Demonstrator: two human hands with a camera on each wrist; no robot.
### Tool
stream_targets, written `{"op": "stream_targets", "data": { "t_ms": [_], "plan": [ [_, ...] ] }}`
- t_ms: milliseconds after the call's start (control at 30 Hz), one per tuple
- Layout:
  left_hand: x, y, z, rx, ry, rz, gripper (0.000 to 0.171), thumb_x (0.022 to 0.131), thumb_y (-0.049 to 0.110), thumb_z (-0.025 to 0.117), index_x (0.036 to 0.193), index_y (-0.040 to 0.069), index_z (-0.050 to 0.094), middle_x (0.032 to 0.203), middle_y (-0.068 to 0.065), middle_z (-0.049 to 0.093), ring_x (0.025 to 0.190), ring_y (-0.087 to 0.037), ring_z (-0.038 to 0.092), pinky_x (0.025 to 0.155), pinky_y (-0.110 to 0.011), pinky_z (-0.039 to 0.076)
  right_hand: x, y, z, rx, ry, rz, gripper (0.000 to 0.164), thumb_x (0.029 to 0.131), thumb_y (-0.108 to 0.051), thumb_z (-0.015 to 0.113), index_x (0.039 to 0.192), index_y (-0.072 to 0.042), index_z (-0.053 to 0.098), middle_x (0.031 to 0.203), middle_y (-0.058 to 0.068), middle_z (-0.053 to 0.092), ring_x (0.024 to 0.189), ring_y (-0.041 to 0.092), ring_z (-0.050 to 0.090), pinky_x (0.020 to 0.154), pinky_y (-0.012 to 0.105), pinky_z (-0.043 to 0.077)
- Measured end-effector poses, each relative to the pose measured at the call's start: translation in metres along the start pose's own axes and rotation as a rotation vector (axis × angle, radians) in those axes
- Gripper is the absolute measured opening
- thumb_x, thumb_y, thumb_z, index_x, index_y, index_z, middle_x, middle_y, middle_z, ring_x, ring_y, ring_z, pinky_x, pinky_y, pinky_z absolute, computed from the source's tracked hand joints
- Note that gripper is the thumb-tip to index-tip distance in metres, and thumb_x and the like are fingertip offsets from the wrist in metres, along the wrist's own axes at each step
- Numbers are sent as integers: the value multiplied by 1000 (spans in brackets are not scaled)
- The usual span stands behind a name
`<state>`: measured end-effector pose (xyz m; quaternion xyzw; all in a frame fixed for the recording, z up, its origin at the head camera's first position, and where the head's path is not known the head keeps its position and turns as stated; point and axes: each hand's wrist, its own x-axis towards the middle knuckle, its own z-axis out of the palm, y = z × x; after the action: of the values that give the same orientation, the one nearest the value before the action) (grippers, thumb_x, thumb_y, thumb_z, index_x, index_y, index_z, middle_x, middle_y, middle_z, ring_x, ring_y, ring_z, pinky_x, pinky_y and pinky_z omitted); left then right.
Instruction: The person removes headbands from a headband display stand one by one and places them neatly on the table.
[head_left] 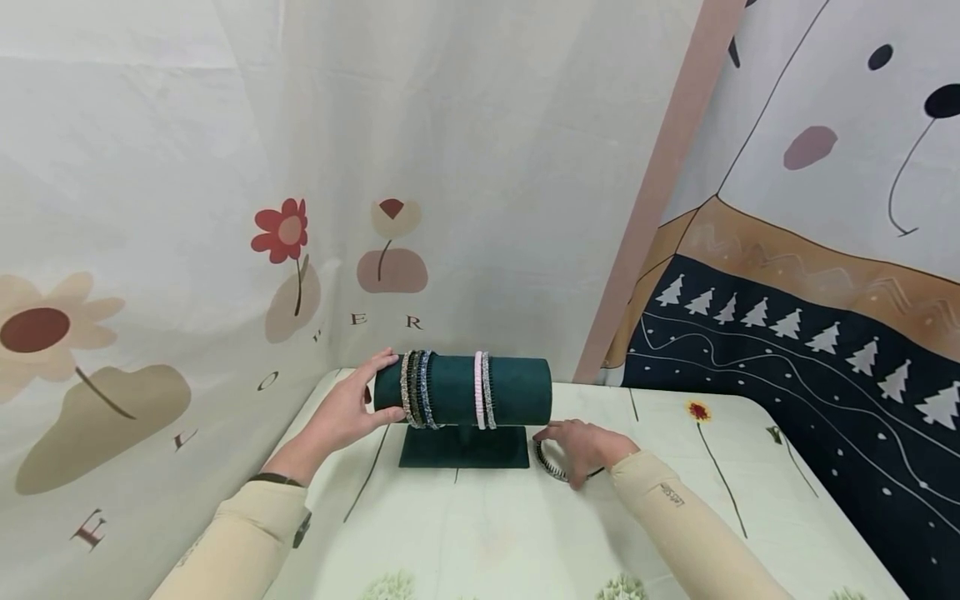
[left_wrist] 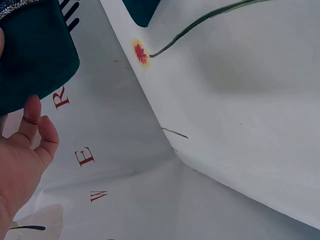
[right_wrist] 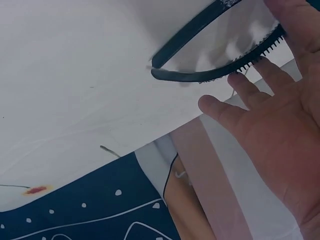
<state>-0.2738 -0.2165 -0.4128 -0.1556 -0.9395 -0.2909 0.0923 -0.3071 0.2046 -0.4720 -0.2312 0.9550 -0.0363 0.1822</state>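
A dark green velvet display roll (head_left: pixel 453 392) stands on its flat base (head_left: pixel 427 454) and carries several headbands. Glittery beaded headbands (head_left: pixel 417 387) sit together at its left; a pink headband (head_left: pixel 478 387) and a silver glittery headband (head_left: pixel 488 392) circle it right of the middle. My left hand (head_left: pixel 347 408) grips the roll's left end, thumb in front and fingers at the top. On the table right of the base is a black toothed headband (right_wrist: pixel 200 76) with glittery trim. My right hand (right_wrist: pixel 275 120) is over it, fingers spread and fairly straight, fingertips right at its teeth.
A pale cloth with printed flowers covers the table (head_left: pixel 487 533). Behind and at the left hangs a light curtain (head_left: pixel 480 167) with flower prints and letters. At the right hangs a dark blue cloth (head_left: pixel 750 358) with white trees.
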Motion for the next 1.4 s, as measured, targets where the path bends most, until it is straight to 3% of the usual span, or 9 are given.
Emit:
{"op": "stream_targets", "data": {
  "t_ms": [200, 500, 700, 800, 1000, 1167, 1400],
  "plan": [
    [1, 0, -1, -8, -2, 3, 91, 92, 35, 86, 167, 20, 36, 178, -6, 30, 102, -32, 58, 78, -37, 48, 1, 3, -1, -6, -4, -15, 99, 68, -6, 100, 151, -36, 57, 155, 1, 58, 129, 22, 57, 107, 53, 55],
    [0, 1, 0, -3, -3, 4, 91, 92, 34, 86, 166, 20, 36, 178, -7, 30, 104, -34, 59, 80, -39, 50, 1, 3, 2, -1, -7, 9, 102, 67, -4, 99, 153, -38, 55, 167, 0, 48, 143, 27, 52, 105, 53, 56],
    [0, 1, 0, -3, -2, 4, 91, 92, 34, 86, 166, 20, 36, 178, -6, 30, 104, -34, 59, 79, -38, 49, -2, 1, 3, 45, -12, 35, 106, 67, -4, 100, 157, -35, 52, 176, 4, 35, 159, 38, 35, 111, 67, 48],
    [0, 0, 0, -1, -2, 5, 91, 92, 34, 87, 166, 20, 36, 177, -6, 31, 102, -32, 58, 79, -38, 49, -5, -1, 3, 71, -9, 48, 109, 67, -11, 102, 160, -32, 49, 178, 6, 28, 163, 42, 26, 115, 72, 42],
    [1, 0, 0, -6, -2, 8, 91, 92, 36, 86, 166, 21, 36, 177, -7, 31, 103, -33, 58, 78, -38, 49, -7, 1, 3, 140, 23, 63, 106, 73, -33, 101, 163, -28, 46, 178, 13, 27, 164, 45, 23, 121, 73, 33],
    [0, 0, 1, -15, -6, 2, 91, 92, 35, 86, 166, 20, 36, 178, -6, 30, 105, -35, 59, 79, -38, 50, -7, 3, 5, 175, 96, 107, 98, 82, -51, 91, 163, -21, 46, 177, 14, 30, 162, 44, 27, 125, 70, 29],
    [0, 0, 1, -8, -8, -4, 92, 92, 35, 86, 167, 21, 35, 178, -6, 29, 104, -34, 59, 79, -37, 49, -12, 6, 5, 137, 306, 124, 83, 90, -48, 83, 160, -17, 50, 167, 14, 48, 148, 41, 51, 114, 61, 47]
  ]
}}
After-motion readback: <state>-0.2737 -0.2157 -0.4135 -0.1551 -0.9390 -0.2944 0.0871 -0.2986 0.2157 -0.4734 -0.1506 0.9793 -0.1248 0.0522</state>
